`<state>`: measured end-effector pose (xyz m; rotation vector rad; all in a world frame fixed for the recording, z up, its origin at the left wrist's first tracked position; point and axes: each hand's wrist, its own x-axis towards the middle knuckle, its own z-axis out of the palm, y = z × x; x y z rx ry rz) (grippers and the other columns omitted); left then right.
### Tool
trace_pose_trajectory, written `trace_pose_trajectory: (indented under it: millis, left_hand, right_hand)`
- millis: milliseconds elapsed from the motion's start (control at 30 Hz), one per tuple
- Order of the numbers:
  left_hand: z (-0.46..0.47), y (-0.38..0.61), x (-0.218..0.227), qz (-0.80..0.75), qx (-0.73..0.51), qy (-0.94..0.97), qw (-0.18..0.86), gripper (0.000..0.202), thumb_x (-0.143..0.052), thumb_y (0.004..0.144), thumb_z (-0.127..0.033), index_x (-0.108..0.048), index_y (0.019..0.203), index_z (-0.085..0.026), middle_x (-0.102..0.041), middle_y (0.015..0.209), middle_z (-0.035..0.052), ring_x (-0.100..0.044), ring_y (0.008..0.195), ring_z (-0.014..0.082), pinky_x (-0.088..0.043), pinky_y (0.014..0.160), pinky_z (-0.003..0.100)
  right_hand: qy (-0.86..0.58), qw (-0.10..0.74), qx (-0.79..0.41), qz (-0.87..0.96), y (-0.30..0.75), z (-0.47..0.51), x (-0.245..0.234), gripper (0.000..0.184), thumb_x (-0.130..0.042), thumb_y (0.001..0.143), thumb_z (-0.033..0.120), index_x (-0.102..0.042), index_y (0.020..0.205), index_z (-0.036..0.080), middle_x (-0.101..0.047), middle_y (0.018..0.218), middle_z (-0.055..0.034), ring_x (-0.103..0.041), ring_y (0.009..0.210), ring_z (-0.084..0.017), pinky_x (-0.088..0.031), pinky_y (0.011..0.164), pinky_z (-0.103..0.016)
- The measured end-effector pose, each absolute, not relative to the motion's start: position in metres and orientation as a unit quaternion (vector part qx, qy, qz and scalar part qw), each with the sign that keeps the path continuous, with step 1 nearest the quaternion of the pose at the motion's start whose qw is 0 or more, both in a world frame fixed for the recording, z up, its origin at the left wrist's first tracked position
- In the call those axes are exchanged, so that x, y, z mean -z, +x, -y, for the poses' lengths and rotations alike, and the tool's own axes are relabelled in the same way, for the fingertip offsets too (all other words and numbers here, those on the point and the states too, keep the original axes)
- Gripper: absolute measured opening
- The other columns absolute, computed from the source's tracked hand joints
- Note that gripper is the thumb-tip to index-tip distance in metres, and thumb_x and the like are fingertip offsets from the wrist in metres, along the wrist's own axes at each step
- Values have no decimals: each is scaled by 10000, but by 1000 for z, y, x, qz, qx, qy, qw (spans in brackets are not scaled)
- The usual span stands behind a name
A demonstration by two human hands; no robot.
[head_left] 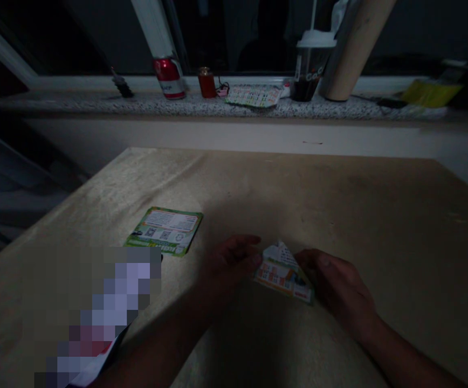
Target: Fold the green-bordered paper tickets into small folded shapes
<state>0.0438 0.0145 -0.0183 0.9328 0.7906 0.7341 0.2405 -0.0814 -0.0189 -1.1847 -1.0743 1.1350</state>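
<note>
A small printed sheet of paper (280,277), folded to a peak at its top, is between my two hands above the table. My left hand (229,264) has its thumb on the sheet's left corner, with the forefinger stretched out above. Along the right edge, my right hand (343,280) is closed, its curled fingertips against the paper. Dim light hides how the fingers sit behind it. Left of my hands, a green printed leaflet (169,231) with codes and text lies flat on the table.
The pale table (234,178) reaches to the wall under a window. On the speckled sill (201,108) stand a red can (169,78), a red-brown bottle (206,83), a printed packet (254,96), a lidded drink cup (309,70) and a cardboard tube (353,54). A blurred-out object (112,302) lies front left.
</note>
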Motion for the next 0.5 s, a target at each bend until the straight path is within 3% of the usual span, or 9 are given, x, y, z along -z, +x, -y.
trace_pose_trajectory:
  millis: [100,200,300,367,433,500]
  left_hand:
    - [-11,45,25,-327,-305,399,801,360,-847,736,-258,-700,1051,-166,-725,812,11,-690,734,145,-530,728,282]
    - [-6,49,29,-290,-263,358,848,372,-854,724,-256,-708,1050,-153,-737,892,46,-700,803,170,-523,767,299]
    - [-1,53,26,-272,-237,365,859,302,-812,761,-264,-718,1023,-146,-731,897,45,-677,773,147,-519,753,282]
    - [0,54,21,-280,-238,432,823,248,-771,798,-253,-717,1016,-147,-726,877,39,-659,750,137,-513,733,269]
    - [-2,52,16,-297,-246,512,768,246,-745,815,-254,-699,1035,-155,-731,936,54,-674,833,169,-520,778,291]
    - [-5,47,11,-334,-259,589,688,305,-730,807,-237,-659,1097,-172,-724,1032,71,-675,949,213,-521,848,336]
  right_hand:
    - [-501,560,-486,445,238,80,19,254,-555,986,426,-716,1046,239,-738,929,-68,-703,869,-216,-573,793,-320]
    - [-472,553,-487,483,235,78,19,245,-627,964,350,-680,1201,324,-732,1033,-33,-700,921,-173,-569,815,-265]
    - [-453,544,-477,521,233,78,18,146,-629,964,316,-719,1077,293,-706,1061,-37,-677,919,-162,-558,841,-266]
    - [-477,539,-468,513,236,78,15,100,-639,956,308,-717,981,252,-704,966,-33,-666,820,-150,-560,749,-248]
    - [-508,529,-462,499,240,79,12,127,-637,955,319,-695,898,221,-684,820,-14,-638,698,-133,-534,629,-222]
    - [-531,511,-453,501,246,78,10,172,-620,960,338,-681,865,208,-669,759,-7,-637,686,-138,-527,622,-228]
